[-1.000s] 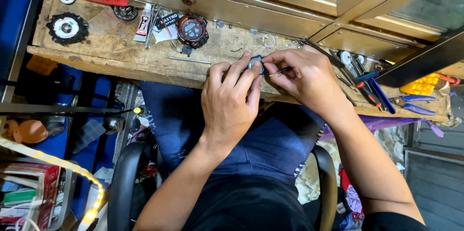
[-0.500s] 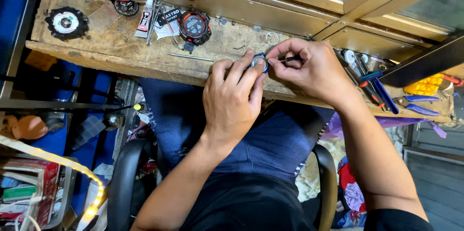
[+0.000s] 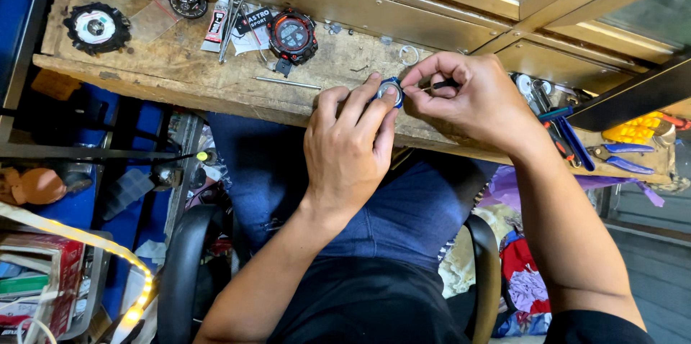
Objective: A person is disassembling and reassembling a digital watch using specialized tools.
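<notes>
left hand [image 3: 351,148]: grip clamped on small round blue watch case [image 3: 391,91] at front edge of wooden tabletop [image 3: 180,70] | right hand [image 3: 471,96]: grip pinched on thin black tool [image 3: 440,86], tip at the case | red and black watch [image 3: 291,33] lies further back

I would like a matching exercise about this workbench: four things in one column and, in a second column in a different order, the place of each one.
Things
1. small round blue watch case
2. thin dark-handled tool
3. black and red digital watch
4. blue-handled pliers

Places
A. lying at the far right end of the wooden bench
B. pinched in the fingers of the right hand
C. held at the fingertips of the left hand
D. lying on the bench near its back edge, left of both hands

Pairs: 1-C, 2-B, 3-D, 4-A
</notes>
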